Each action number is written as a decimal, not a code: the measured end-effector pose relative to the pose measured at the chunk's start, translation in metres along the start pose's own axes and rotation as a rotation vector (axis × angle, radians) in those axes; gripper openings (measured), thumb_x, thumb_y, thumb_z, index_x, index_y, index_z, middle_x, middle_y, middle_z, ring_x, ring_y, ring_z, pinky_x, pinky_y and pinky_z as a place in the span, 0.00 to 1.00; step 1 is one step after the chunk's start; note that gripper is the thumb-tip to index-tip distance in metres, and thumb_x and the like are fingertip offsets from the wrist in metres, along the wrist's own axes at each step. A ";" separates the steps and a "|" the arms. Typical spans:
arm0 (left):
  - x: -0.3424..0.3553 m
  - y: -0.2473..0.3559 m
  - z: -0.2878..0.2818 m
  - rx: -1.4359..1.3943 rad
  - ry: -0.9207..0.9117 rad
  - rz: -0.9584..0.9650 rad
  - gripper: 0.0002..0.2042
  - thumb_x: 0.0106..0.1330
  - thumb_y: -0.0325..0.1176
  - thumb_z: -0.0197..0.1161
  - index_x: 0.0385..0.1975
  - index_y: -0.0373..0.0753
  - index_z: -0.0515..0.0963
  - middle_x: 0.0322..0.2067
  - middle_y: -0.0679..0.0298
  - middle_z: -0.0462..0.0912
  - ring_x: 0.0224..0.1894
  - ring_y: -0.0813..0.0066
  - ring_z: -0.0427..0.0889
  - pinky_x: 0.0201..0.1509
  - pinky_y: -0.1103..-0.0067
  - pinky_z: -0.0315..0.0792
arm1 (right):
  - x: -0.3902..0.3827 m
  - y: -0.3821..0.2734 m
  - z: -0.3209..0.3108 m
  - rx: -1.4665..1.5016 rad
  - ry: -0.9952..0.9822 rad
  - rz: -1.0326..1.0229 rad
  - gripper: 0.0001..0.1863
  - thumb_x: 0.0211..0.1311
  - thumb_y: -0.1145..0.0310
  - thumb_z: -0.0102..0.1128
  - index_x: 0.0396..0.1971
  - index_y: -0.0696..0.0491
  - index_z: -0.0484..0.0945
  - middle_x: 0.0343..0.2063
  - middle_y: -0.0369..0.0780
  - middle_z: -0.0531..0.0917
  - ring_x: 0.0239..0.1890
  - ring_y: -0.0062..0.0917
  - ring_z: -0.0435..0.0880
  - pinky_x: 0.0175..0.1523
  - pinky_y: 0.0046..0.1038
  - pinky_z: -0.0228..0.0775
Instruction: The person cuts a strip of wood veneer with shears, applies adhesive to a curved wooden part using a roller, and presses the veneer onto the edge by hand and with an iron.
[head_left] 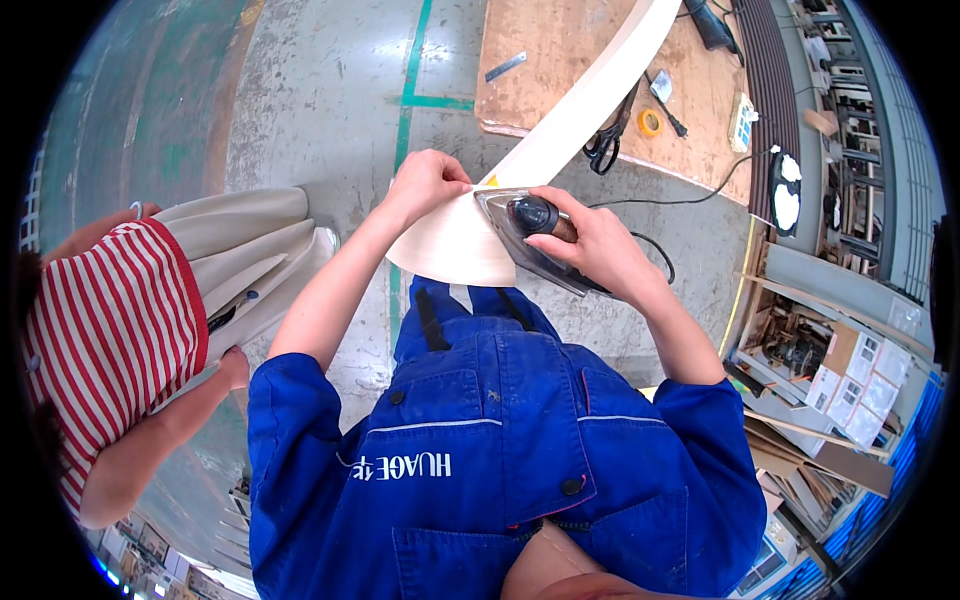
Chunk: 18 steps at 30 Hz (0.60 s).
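A long, pale, curved strip that looks like wood veneer (452, 245) runs from near my waist up and away to the right across a table. My right hand (598, 245) is wrapped round the dark handle of a clothes iron (525, 240). The iron is tilted on the strip's right side, with its tip close to my left fingers. At the strip's left edge, my left hand (432, 185) is closed in a pinch, its fingertips on the edge. A small yellow piece (492, 181) shows between those fingertips and the iron's tip.
The wooden table (560, 45) bears a metal ruler (505, 67), black scissors (603, 145) at its near edge, a yellow tape roll (650, 122) and a white power strip (742, 122). A black cord (690, 200) trails right of the iron. At left stands a person in a striped top (120, 340).
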<state>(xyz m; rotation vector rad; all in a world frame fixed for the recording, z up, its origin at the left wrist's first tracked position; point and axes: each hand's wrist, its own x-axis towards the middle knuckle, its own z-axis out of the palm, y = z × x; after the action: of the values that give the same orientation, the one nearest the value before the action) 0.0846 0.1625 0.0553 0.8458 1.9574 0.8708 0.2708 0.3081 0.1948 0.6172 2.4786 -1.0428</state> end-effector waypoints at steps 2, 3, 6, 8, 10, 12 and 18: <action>-0.001 0.002 0.000 -0.009 0.006 0.006 0.06 0.54 0.28 0.68 0.29 0.34 0.85 0.28 0.56 0.85 0.30 0.71 0.83 0.38 0.76 0.76 | 0.000 0.003 0.001 0.014 0.003 -0.015 0.30 0.58 0.56 0.65 0.60 0.45 0.69 0.17 0.42 0.78 0.21 0.34 0.77 0.32 0.33 0.68; -0.001 0.002 0.001 -0.014 0.009 0.010 0.06 0.54 0.28 0.68 0.29 0.34 0.85 0.28 0.56 0.85 0.31 0.71 0.83 0.38 0.76 0.76 | 0.000 0.004 0.002 0.016 0.001 -0.020 0.30 0.59 0.56 0.65 0.60 0.45 0.68 0.17 0.42 0.78 0.21 0.34 0.78 0.32 0.33 0.68; -0.001 0.000 0.002 0.000 0.029 0.041 0.06 0.54 0.28 0.68 0.29 0.34 0.85 0.29 0.56 0.85 0.31 0.69 0.83 0.38 0.76 0.76 | 0.000 0.006 0.002 0.017 -0.002 -0.034 0.30 0.59 0.55 0.65 0.60 0.45 0.68 0.17 0.42 0.78 0.21 0.35 0.78 0.32 0.33 0.68; -0.002 0.001 0.003 0.000 0.045 0.047 0.06 0.53 0.28 0.68 0.29 0.34 0.85 0.29 0.55 0.84 0.31 0.69 0.84 0.38 0.76 0.76 | 0.000 0.006 0.001 0.015 -0.004 -0.042 0.30 0.59 0.55 0.65 0.60 0.45 0.68 0.18 0.42 0.79 0.22 0.35 0.79 0.32 0.33 0.68; -0.002 0.001 0.004 0.016 0.058 0.054 0.06 0.53 0.28 0.69 0.29 0.34 0.85 0.29 0.55 0.84 0.31 0.68 0.83 0.38 0.76 0.76 | 0.000 0.009 0.003 0.013 -0.004 -0.047 0.30 0.59 0.55 0.65 0.60 0.45 0.68 0.18 0.43 0.79 0.23 0.36 0.81 0.32 0.34 0.69; -0.001 0.000 0.005 0.046 0.067 0.061 0.06 0.53 0.28 0.69 0.29 0.34 0.85 0.29 0.55 0.84 0.31 0.68 0.83 0.38 0.76 0.76 | -0.001 0.009 0.003 0.003 -0.007 -0.049 0.30 0.59 0.55 0.65 0.60 0.45 0.68 0.19 0.44 0.80 0.24 0.37 0.82 0.33 0.34 0.70; -0.001 0.001 0.006 0.015 0.066 0.049 0.05 0.54 0.27 0.69 0.29 0.34 0.85 0.29 0.55 0.84 0.31 0.69 0.83 0.38 0.76 0.76 | -0.005 0.008 0.003 -0.036 -0.041 -0.042 0.31 0.58 0.54 0.65 0.60 0.45 0.68 0.19 0.45 0.81 0.25 0.40 0.83 0.34 0.34 0.72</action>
<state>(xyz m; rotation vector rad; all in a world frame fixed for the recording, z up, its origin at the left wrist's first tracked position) 0.0902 0.1634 0.0542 0.8877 2.0102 0.9245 0.2800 0.3094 0.1910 0.5294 2.4791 -1.0143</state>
